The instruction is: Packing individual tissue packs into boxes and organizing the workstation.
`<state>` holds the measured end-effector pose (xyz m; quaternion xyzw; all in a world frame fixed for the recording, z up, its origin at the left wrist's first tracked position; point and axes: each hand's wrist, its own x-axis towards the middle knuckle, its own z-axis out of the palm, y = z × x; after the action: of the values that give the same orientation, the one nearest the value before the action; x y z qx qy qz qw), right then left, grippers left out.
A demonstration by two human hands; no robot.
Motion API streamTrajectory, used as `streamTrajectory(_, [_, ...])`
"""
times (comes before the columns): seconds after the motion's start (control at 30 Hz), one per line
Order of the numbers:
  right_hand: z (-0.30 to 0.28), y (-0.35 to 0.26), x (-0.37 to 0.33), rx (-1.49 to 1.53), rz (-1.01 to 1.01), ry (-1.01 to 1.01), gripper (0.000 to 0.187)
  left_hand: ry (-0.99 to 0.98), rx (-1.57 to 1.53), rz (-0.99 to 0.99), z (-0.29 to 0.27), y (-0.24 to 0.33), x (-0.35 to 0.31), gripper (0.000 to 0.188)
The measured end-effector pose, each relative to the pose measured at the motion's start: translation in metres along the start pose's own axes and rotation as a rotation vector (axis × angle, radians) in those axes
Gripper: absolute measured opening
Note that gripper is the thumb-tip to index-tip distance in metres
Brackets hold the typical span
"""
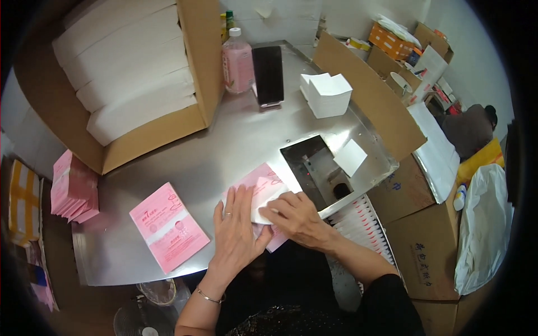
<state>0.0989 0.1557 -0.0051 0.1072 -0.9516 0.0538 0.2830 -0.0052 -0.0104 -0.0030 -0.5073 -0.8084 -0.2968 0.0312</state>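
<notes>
At the table's front edge, my left hand (237, 227) lies with its fingers stretched flat over a pink printed paper packet (265, 171) and a white folded tissue (263, 197). From the other side, my right hand (300, 220) has its fingers bent around the tissue's right edge, partly hiding it. Both hands lean on the packet, and the tissue rests across it. To the left is a flat stack of pink printed packets (168, 229) crossed by a white band. A square opening (316, 168) in the metal table lies just beyond my right hand.
An open carton (154, 137) of white tissue stacks stands at the far left. Pink packets (74, 187) stand bundled at the left edge. Toward the back are a pink bottle (237, 61), a phone (268, 75) on a stand and white cards (328, 96). Cartons (426, 246) line the right.
</notes>
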Motion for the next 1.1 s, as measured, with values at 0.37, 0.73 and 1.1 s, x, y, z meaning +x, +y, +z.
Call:
streamTrajectory(0.37, [0.011, -0.017, 0.012, 0.443, 0.100, 0.295, 0.018, 0.097, 0.223, 0.018, -0.001, -0.002, -0.010, 0.079])
streamTrajectory(0.73, [-0.027, 0.122, -0.084, -0.223, 0.834, 0.060, 0.016, -0.015, 0.285, -0.007, -0.008, 0.010, -0.002, 0.061])
streamTrajectory(1.1, [-0.054, 0.218, 0.081, -0.799, 0.535, 0.244, 0.021, 0.079, 0.199, -0.058, -0.001, 0.000, 0.004, 0.042])
